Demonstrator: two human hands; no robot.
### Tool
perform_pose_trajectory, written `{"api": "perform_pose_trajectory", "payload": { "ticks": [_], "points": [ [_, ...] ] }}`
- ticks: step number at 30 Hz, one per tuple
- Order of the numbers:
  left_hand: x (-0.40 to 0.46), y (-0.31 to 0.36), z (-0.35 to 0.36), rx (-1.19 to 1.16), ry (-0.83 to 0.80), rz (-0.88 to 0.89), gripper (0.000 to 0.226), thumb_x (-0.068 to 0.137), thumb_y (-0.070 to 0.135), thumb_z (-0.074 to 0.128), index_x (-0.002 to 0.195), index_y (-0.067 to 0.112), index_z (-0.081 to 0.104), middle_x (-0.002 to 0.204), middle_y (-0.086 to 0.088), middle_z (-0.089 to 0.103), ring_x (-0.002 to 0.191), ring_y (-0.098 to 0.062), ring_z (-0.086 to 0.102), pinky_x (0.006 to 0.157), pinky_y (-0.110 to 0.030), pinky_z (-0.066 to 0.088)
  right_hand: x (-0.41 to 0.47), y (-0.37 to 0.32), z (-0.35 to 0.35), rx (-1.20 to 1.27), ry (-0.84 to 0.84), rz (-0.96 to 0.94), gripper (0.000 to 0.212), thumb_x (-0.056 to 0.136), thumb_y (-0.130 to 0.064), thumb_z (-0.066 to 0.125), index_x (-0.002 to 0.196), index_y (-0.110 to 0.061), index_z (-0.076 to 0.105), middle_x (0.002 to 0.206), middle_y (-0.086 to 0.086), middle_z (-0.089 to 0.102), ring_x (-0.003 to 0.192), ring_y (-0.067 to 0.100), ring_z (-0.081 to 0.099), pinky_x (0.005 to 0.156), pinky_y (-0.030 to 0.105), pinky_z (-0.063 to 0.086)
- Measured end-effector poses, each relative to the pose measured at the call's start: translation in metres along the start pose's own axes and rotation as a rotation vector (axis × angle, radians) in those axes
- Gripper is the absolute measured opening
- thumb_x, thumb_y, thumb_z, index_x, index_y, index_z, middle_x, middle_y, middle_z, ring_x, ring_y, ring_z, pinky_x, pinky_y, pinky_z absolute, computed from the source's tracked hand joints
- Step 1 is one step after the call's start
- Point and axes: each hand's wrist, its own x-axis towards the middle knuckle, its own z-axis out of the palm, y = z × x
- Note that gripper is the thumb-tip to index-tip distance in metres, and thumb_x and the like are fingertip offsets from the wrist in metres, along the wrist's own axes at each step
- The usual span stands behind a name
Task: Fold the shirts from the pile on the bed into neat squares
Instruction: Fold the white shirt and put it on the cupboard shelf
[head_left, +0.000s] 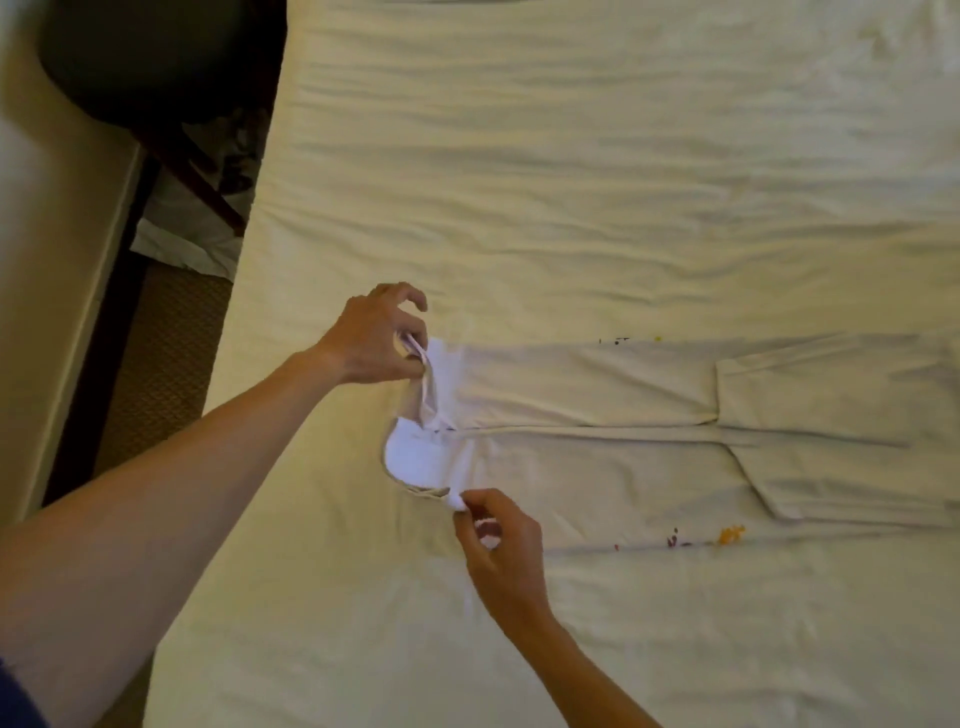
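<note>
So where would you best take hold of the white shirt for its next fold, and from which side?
At the collar end of the white shirt, by its two shoulder corners, coming from the left edge of the view. The sides are already folded in to a long strip, so that narrow end lifts evenly. The left hand and right hand pinch there now.

Shirt (597, 415): soft matt cloth, pale cream, smooth with light creases; small coloured print marks at both long edges.
Neckband (410, 483): narrow band of stitched cloth, matt; brighter white cloth shows inside the neck opening.
Bed sheet (571, 182): matt woven cloth, off-white, heavily wrinkled.
Chair seat (140, 57): dark, dull finish; material cannot be told.
Chair leg (202, 176): dark wood, slight sheen.
Floor (156, 364): brown carpet, rough patterned texture.
</note>
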Motion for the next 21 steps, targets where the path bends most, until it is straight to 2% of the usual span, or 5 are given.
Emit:
{"api": "perform_pose_trajectory", "payload": {
  "ticks": [5,9,14,18,21],
  "points": [
    [0.065,0.096,0.002,-0.321,-0.344,0.039,0.030,0.057,0.037,0.066,0.066,0.010,0.057,0.063,0.001,0.047,0.060,-0.014,0.041,0.060,-0.033,0.033,-0.007,0.017,-0.062,0.398,0.324,0.347,0.012,0.079,-0.017,0.061,0.081,-0.008,0.069,0.071,0.009,0.063,0.070,0.017,0.055,0.064,0.043,0.052],
    [0.099,0.130,0.049,-0.220,-0.464,0.040,0.043,0.071,0.029,0.080,0.061,0.017,0.040,0.060,0.004,0.034,0.057,-0.014,0.032,0.057,-0.031,0.022,0.001,0.037,-0.105,0.393,0.344,0.569,0.010,0.088,-0.012,0.069,0.097,-0.016,0.068,0.087,0.002,0.074,0.082,0.019,0.070,0.071,0.039,0.060],
    [0.112,0.127,0.075,-0.077,-0.389,-0.063,0.026,0.086,0.017,0.063,0.068,0.012,0.045,0.068,-0.007,0.039,0.065,-0.020,0.036,0.059,-0.033,0.024,0.010,0.041,-0.127,0.211,0.152,0.500,0.021,0.086,-0.006,0.071,0.102,-0.019,0.068,0.089,0.000,0.075,0.080,0.015,0.072,0.064,0.031,0.060],
    [0.121,0.152,0.074,-0.106,-0.396,-0.043,0.037,0.091,0.015,0.058,0.061,0.016,0.038,0.064,0.000,0.038,0.062,-0.017,0.035,0.056,-0.032,0.024,0.012,0.044,-0.139,0.038,0.248,0.393,0.022,0.083,-0.009,0.066,0.091,-0.029,0.070,0.077,-0.005,0.072,0.072,0.013,0.068,0.065,0.038,0.059],
    [0.130,0.177,0.082,-0.080,-0.424,-0.019,0.026,0.091,0.016,0.060,0.067,0.014,0.052,0.070,-0.003,0.049,0.071,-0.022,0.045,0.062,-0.034,0.032,0.011,0.047,-0.151,-0.028,0.317,0.379,0.021,0.081,-0.006,0.064,0.089,-0.025,0.071,0.074,-0.006,0.070,0.071,0.008,0.064,0.061,0.024,0.051]
  ]
}}
